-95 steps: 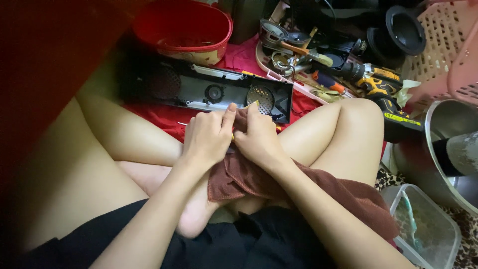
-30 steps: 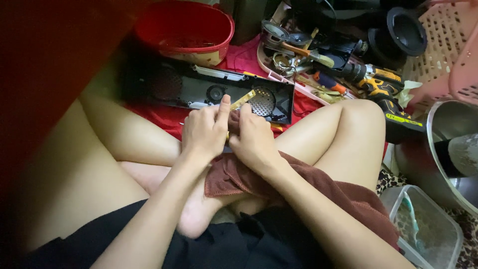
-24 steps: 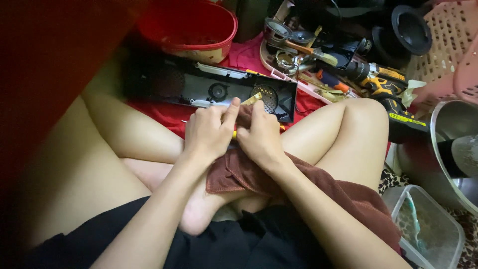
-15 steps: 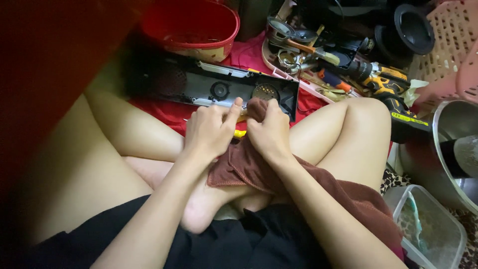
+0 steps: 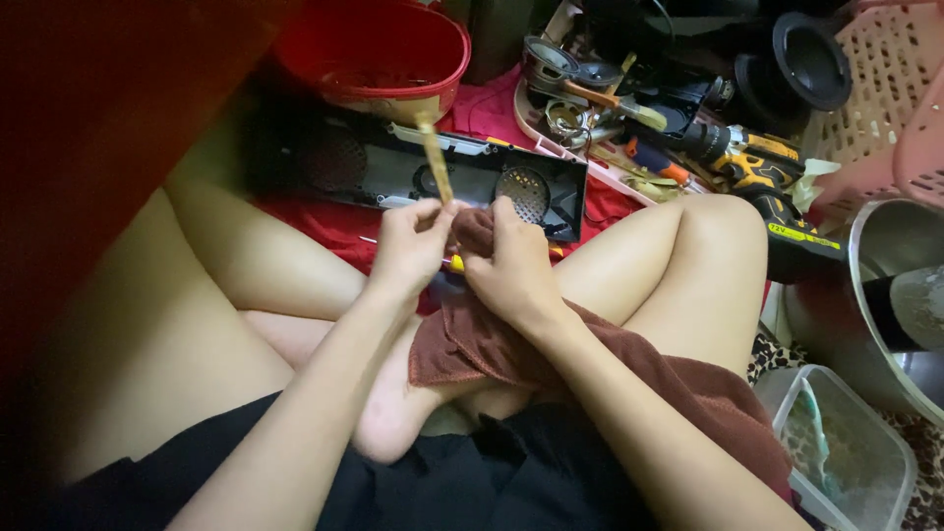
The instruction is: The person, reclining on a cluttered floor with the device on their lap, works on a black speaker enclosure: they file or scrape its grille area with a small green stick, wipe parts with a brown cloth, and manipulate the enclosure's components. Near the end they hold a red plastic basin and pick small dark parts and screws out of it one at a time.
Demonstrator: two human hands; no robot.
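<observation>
Two hands meet right over the crossed legs, so it's all happening close in. Left hand [image 5: 411,246] has its grip pinched shut on the bottom end of a thin tan stick [image 5: 434,160], maybe a small brush handle, can't tell for sure. Its long axis runs nearly straight up and away from that grip, tilting slightly left, with the tip ending in front of the red bowl [image 5: 374,54]. Right hand [image 5: 511,265] is just beside the left, fingers closed on a bunched fold of brown cloth [image 5: 492,339] that drapes back over the lap and thigh. So the stick sits up-left of the right grip, nearly touching the cloth bundle.

Just past both grips lies a long black speaker panel [image 5: 433,172] on red fabric. Farther right there's a yellow-black cordless drill [image 5: 747,162] and a tray of loose tools, pretty crowded. Open room is mostly above the hands.
</observation>
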